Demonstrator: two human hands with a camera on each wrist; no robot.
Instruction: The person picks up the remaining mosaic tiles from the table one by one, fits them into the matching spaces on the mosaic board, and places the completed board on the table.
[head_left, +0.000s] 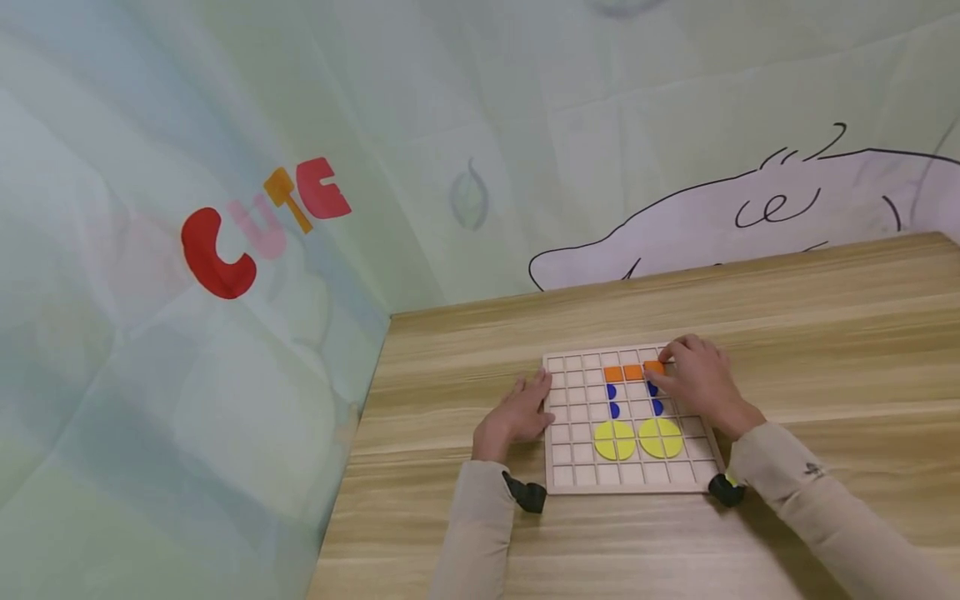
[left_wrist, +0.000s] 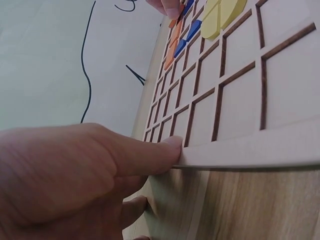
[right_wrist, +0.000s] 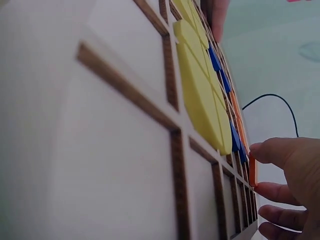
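A wooden grid board [head_left: 562, 477] lies on the table with coloured tiles in its cells. My right hand [head_left: 703, 379] pinches an orange square tile [right_wrist: 252, 170] between thumb and fingers at the board's upper right, tilted at its cell. Two more orange squares [head_left: 613, 373] sit in the same row to its left. Below them are blue half-round tiles [head_left: 614, 410] in two columns, partly hidden by the right hand. Two yellow discs [head_left: 615, 440] made of quarter pieces lie lower down. My left hand [head_left: 517, 410] rests at the board's left edge, its thumb [left_wrist: 170, 150] touching the frame.
The wood-grain table [head_left: 450, 367] extends around the board on every side. Behind it and to the left hang printed cloth walls [head_left: 465, 125], one with coloured letters [head_left: 217, 258]. Dark wrist-worn devices [head_left: 726, 490] sit close to the board's lower corners.
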